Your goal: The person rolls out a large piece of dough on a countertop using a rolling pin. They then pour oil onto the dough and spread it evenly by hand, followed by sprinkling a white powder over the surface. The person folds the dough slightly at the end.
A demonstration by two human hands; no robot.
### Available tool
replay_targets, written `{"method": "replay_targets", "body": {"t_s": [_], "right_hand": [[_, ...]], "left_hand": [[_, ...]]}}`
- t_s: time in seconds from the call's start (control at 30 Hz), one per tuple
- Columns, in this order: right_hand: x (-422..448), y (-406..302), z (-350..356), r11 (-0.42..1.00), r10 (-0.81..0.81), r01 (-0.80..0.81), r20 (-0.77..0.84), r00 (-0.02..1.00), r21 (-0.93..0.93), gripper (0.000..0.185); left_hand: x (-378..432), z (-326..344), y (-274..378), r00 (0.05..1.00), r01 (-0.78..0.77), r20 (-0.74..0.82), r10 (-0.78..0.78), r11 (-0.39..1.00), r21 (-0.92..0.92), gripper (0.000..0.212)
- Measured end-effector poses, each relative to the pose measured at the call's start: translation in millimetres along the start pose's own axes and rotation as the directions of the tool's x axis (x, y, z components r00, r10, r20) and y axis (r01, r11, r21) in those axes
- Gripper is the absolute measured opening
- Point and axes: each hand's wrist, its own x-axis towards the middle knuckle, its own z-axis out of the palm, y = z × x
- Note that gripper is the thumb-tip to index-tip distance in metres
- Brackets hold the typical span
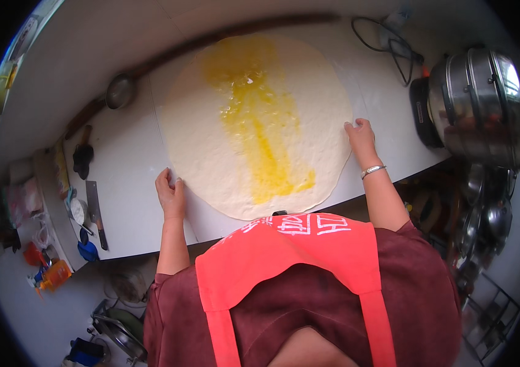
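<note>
A large, thin sheet of rolled-out dough lies on the white counter before me. Yellow oil spreads in a glossy band down its middle, from the far edge towards the near one. My left hand is at the sheet's left edge, thumb and fingers apart; whether it pinches the dough is unclear. At the right edge, my right hand has its thumb on the rim of the dough, and whether it grips it cannot be told either.
A long wooden rolling pin lies along the wall behind the dough, near a metal ladle. On the left are a cleaver, a bowl of white powder and a dark brush-like tool. A multi-tier metal steamer and black cable are right.
</note>
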Motion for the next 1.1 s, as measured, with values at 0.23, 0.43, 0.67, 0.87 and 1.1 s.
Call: {"method": "replay_targets", "body": {"t_s": [0.23, 0.43, 0.67, 0.87, 1.1], "right_hand": [[-4.0, -52.3, 3.5, 0.899, -0.407, 0.373, 0.124, 0.905, 0.23, 0.028], [-126.2, -128.4, 80.5, 0.434, -0.749, 0.9, 0.566, 0.345, 0.026, 0.034], [-130.1, -48.6, 110.7, 0.306, -0.684, 0.896, 0.58, 0.443, -0.323, 0.069], [-114.4, -63.1, 119.9, 0.27, -0.655, 0.865, 0.578, 0.487, -0.422, 0.069], [-72.2, -79.7, 125.0, 0.394, -0.696, 0.779, 0.394, 0.6, -0.488, 0.068]], "left_hand": [[4.5, -2.7, -28.2, 0.996, -0.081, 0.013, 0.083, 0.989, -0.121, 0.042], [2.6, -9.8, -2.0, 0.999, -0.02, 0.025, 0.025, 0.984, -0.179, 0.043], [42.6, 20.4, 77.9, 0.859, -0.512, 0.013, 0.512, 0.857, 0.062, 0.048], [82.8, 129.7, 144.4, 0.733, -0.68, 0.331, 0.595, 0.624, 0.384, 0.071], [161.4, 174.3, 203.6, 0.638, -0.763, 0.315, 0.703, 0.522, 0.381, 0.07]]}}
